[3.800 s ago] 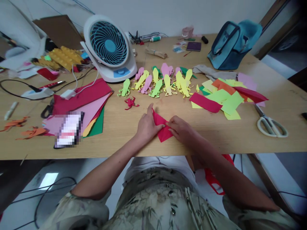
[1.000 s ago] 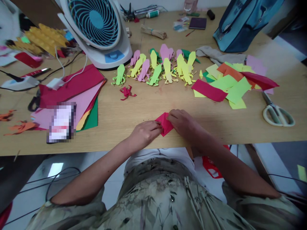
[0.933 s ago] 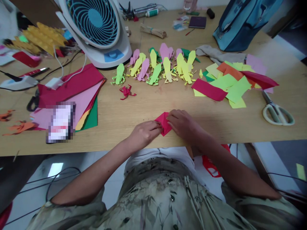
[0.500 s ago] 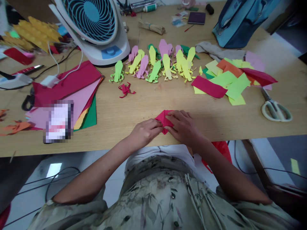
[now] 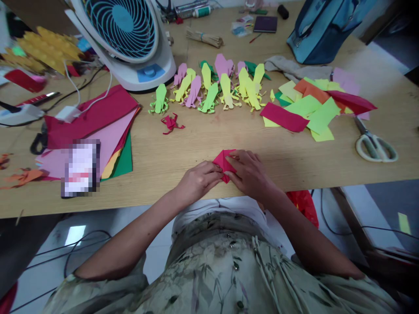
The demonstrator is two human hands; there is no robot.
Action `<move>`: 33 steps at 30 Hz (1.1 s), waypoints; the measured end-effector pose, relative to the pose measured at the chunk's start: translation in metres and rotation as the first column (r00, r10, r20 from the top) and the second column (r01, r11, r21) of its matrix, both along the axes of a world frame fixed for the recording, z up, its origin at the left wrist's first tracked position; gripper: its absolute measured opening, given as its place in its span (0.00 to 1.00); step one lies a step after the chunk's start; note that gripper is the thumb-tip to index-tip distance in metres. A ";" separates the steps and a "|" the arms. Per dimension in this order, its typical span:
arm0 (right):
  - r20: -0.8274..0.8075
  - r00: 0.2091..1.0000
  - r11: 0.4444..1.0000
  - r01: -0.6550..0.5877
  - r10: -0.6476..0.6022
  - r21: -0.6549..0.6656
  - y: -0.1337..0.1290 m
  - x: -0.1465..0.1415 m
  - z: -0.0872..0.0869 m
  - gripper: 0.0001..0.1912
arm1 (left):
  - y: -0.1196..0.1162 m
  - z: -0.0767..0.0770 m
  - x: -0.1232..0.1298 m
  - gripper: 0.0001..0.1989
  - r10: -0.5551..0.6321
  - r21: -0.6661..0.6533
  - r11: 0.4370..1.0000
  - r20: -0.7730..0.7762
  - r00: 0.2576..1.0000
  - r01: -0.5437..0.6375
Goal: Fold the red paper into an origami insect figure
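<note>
left hand and right hand pinch red paper by the desk's near edge, apparently to keep folds flat.

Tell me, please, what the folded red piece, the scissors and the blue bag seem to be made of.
Folded red piece: most likely matte paper, judging by its sharp creases and flat facets.
Scissors: grey blades, probably metal; smooth, pale, moulded-looking handle loops, probably plastic.
Blue bag: probably fabric, dull and soft-looking with a curving strap, though a smooth synthetic is possible.
</note>
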State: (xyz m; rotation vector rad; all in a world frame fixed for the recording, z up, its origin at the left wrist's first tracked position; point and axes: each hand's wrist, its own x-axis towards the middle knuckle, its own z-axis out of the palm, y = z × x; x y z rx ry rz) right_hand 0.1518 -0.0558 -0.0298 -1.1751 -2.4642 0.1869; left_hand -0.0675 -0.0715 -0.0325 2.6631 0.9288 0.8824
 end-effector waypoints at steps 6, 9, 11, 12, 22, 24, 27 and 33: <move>-0.029 0.999 1.000 -0.019 0.019 -0.010 0.000 0.001 -0.001 0.14 | -0.004 0.001 0.004 0.09 0.023 0.023 0.999 -0.012 1.000 -0.022; -0.045 0.998 0.998 -0.047 0.045 -0.033 0.001 0.000 0.001 0.11 | -0.005 0.002 0.004 0.10 0.012 0.024 1.000 -0.041 0.999 -0.011; -0.077 0.995 0.997 -0.066 0.063 -0.044 0.000 -0.001 0.001 0.09 | -0.007 0.003 0.003 0.11 0.012 0.025 1.000 -0.065 0.998 -0.011; -0.105 0.992 0.996 -0.073 0.068 -0.046 -0.001 -0.001 0.001 0.08 | -0.007 0.003 0.003 0.11 0.015 0.026 1.000 -0.076 0.997 -0.013; -0.253 0.964 0.994 -0.098 0.084 -0.042 -0.025 0.012 0.000 0.15 | -0.010 0.005 0.003 0.13 -0.004 0.024 1.000 -0.107 0.994 0.007; -0.229 0.969 0.994 -0.106 0.095 -0.034 -0.027 0.013 0.000 0.15 | -0.009 0.004 0.002 0.13 -0.015 0.023 1.000 -0.097 0.995 0.017; -0.186 0.977 0.993 -0.113 0.108 -0.018 -0.029 0.013 -0.001 0.15 | -0.009 0.002 0.001 0.13 -0.025 0.026 0.999 -0.080 0.996 0.027; -0.170 0.980 0.995 -0.100 0.101 0.016 -0.031 0.014 -0.003 0.15 | -0.009 0.001 0.001 0.12 -0.034 0.037 0.999 -0.075 0.997 0.037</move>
